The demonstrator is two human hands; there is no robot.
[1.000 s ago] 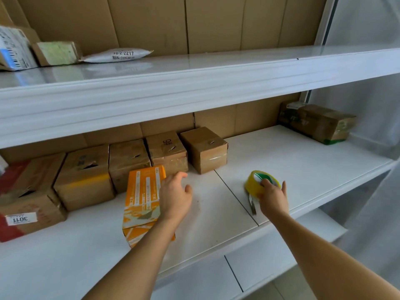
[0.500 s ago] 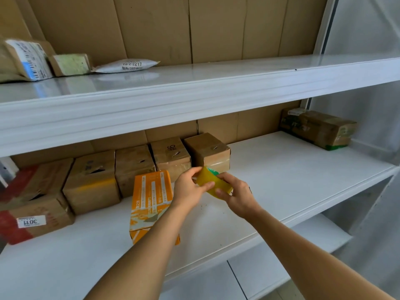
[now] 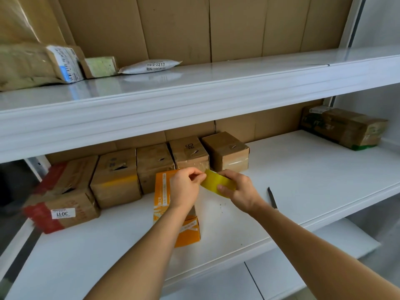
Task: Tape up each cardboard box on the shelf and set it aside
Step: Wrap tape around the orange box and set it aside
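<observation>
My right hand [image 3: 240, 191] grips a yellow roll of tape [image 3: 216, 184] above the middle shelf [image 3: 303, 180]. My left hand [image 3: 186, 187] pinches the roll's edge at its left side, thumb and forefinger together. Just under my left hand lies an orange box [image 3: 164, 195], partly hidden by my left forearm. Behind the hands, several brown cardboard boxes [image 3: 225, 150] stand in a row against the back wall. At the far left sits a box with red tape and a white label [image 3: 65, 204].
A dark-handled knife [image 3: 272, 197] lies on the shelf right of my right hand. A larger taped box [image 3: 344, 128] sits at the shelf's far right. The upper shelf [image 3: 194, 100] overhangs, bearing parcels [image 3: 36, 63] and a white mailer [image 3: 151, 66].
My right hand picked the tape roll up off the shelf and brought it left, leaving the knife behind. My left hand left the orange box and now pinches the roll.
</observation>
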